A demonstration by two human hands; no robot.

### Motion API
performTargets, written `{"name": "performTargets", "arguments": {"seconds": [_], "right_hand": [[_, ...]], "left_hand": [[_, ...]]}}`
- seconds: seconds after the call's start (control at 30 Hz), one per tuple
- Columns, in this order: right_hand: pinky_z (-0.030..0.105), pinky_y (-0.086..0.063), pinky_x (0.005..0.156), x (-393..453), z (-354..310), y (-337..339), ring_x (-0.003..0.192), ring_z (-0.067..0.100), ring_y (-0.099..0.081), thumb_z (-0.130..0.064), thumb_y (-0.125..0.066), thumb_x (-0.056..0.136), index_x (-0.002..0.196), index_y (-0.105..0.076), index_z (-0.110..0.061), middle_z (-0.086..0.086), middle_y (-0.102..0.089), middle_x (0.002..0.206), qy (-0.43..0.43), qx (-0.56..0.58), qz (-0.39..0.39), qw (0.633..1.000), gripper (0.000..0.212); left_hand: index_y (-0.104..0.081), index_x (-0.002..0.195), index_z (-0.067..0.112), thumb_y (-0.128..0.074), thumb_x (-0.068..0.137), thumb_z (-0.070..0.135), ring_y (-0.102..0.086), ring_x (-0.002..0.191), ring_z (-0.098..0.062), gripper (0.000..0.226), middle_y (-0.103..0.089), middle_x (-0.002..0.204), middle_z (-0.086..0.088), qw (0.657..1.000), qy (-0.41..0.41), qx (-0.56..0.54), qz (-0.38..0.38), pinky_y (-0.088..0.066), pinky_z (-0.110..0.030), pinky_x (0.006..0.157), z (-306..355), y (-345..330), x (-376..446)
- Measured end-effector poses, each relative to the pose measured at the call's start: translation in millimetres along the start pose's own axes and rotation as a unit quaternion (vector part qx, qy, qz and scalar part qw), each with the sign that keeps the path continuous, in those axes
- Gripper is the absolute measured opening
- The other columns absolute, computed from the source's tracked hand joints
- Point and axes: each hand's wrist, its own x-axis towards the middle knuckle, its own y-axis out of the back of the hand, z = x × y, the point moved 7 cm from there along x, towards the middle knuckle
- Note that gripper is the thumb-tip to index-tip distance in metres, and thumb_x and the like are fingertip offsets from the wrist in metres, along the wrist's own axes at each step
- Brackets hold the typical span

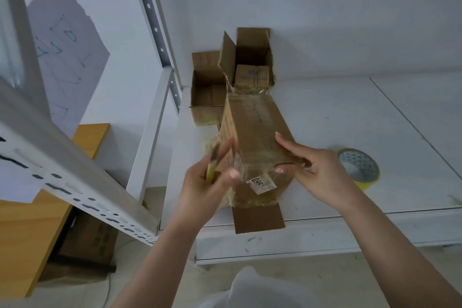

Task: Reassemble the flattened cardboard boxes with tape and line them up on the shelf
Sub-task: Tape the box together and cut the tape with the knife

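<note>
The right hand (317, 172) pinches the near end of the box (255, 142) on the shelf (350, 112); the left hand (210, 177), beside it, grips a blurred yellow tool (211, 170). Tape roll (358, 166) lies just right. The tool could slip and slice the seam's tape.

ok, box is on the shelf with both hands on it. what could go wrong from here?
1. The left hand holds a yellow-handled tool hard against the taped box; motion blur there suggests fast movement, so it could nick tape or fingers.
2. The box's bottom flap overhangs the shelf front edge; a push could tip it off.
3. The tape roll sits just beside the right hand and could get knocked.
</note>
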Motion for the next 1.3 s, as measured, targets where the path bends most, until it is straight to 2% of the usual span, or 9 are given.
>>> {"name": "performTargets", "arguments": {"seconds": [0.07,0.23,0.37,0.53,0.63,0.83,0.93,1.07,1.3], "right_hand": [[0.054,-0.052,0.091,1.1,-8.3,3.9,0.111,0.038,-0.060,-0.059,-0.070,0.067,0.124,-0.053,-0.057,-0.035,-0.062,0.113,-0.001,0.026,0.004,1.000,0.060],[0.017,-0.051,0.090,-1.5,-30.7,4.8,0.105,-0.011,-0.061,-0.061,-0.067,0.067,0.127,-0.054,-0.046,-0.031,-0.061,0.115,0.014,0.035,0.018,0.999,0.063],[0.025,-0.054,0.089,-5.3,-36.8,8.0,0.101,-0.006,-0.064,-0.065,-0.064,0.065,0.130,-0.055,-0.041,-0.021,-0.064,0.121,0.001,0.009,0.029,1.000,0.070],[0.025,-0.055,0.088,-10.6,-39.0,3.5,0.104,-0.002,-0.065,-0.069,-0.063,0.065,0.133,-0.052,-0.041,-0.020,-0.066,0.117,-0.001,0.002,0.054,0.999,0.075],[0.014,-0.055,0.074,-14.8,-31.8,13.0,0.085,-0.003,-0.069,-0.066,-0.067,0.062,0.111,-0.052,-0.034,-0.018,-0.072,0.097,-0.040,0.073,0.138,0.987,0.060],[0.010,-0.034,0.048,-16.7,-54.2,18.1,0.053,0.002,-0.050,-0.056,-0.050,0.085,0.073,-0.045,-0.020,-0.015,-0.045,0.053,0.074,-0.132,0.220,0.964,0.039],[0.011,-0.040,0.053,-15.5,-53.1,18.1,0.059,0.000,-0.056,-0.056,-0.048,0.092,0.073,-0.051,-0.016,-0.012,-0.054,0.059,0.100,-0.105,0.210,0.967,0.044],[0.021,-0.054,0.068,-9.2,-42.0,16.5,0.079,0.010,-0.071,-0.061,-0.040,0.092,0.086,-0.059,-0.015,-0.004,-0.070,0.085,0.049,0.119,0.164,0.978,0.050],[0.025,-0.056,0.068,1.9,-51.5,5.1,0.080,0.004,-0.062,-0.056,-0.062,0.084,0.119,-0.051,-0.025,-0.019,-0.061,0.089,0.057,0.113,0.125,0.984,0.048]], "left_hand": [[-0.060,0.130,0.023,-0.063,0.091,0.040,-0.067,0.110,-0.016,0.042,-0.071,0.116,0.001,0.996,-0.017,-0.043,0.072,-0.058,-0.031,0.085,11.2,8.8,4.0],[-0.060,0.131,0.026,-0.053,0.092,0.055,-0.050,0.133,-0.018,0.049,-0.057,0.140,-0.001,0.993,-0.049,-0.003,0.111,-0.050,-0.050,0.100,27.1,-4.7,11.9],[-0.061,0.127,0.030,-0.057,0.084,0.065,-0.040,0.140,-0.012,0.056,-0.048,0.145,0.009,0.989,-0.107,0.018,0.099,-0.049,-0.040,0.103,31.4,-10.9,6.7],[-0.066,0.112,0.036,-0.071,0.081,0.046,-0.049,0.134,-0.017,0.033,-0.049,0.145,0.006,0.989,-0.107,0.001,0.104,-0.058,-0.041,0.089,27.4,-8.4,2.4],[-0.067,0.105,0.042,-0.066,0.081,0.047,-0.056,0.122,0.000,0.024,-0.053,0.142,0.007,0.988,-0.092,0.005,0.126,-0.059,-0.025,0.080,29.4,-0.2,5.2],[-0.070,0.105,0.033,-0.064,0.079,0.051,-0.055,0.107,0.019,0.032,-0.056,0.139,0.001,0.987,-0.069,0.026,0.144,-0.051,-0.008,0.071,35.3,1.2,12.8],[-0.069,0.102,0.036,-0.063,0.079,0.050,-0.062,0.102,0.013,0.028,-0.060,0.134,-0.002,0.985,-0.065,0.018,0.158,-0.052,-0.010,0.068,38.2,5.5,14.0],[-0.070,0.100,0.035,-0.065,0.086,0.045,-0.069,0.089,-0.003,0.018,-0.072,0.102,0.012,0.981,-0.070,-0.012,0.183,-0.053,-0.014,0.063,45.3,18.8,16.8],[-0.068,0.103,0.022,-0.062,0.087,0.038,-0.067,0.091,0.004,0.023,-0.070,0.096,0.024,0.981,-0.089,-0.029,0.169,-0.050,-0.009,0.065,51.4,18.2,16.5]]}}
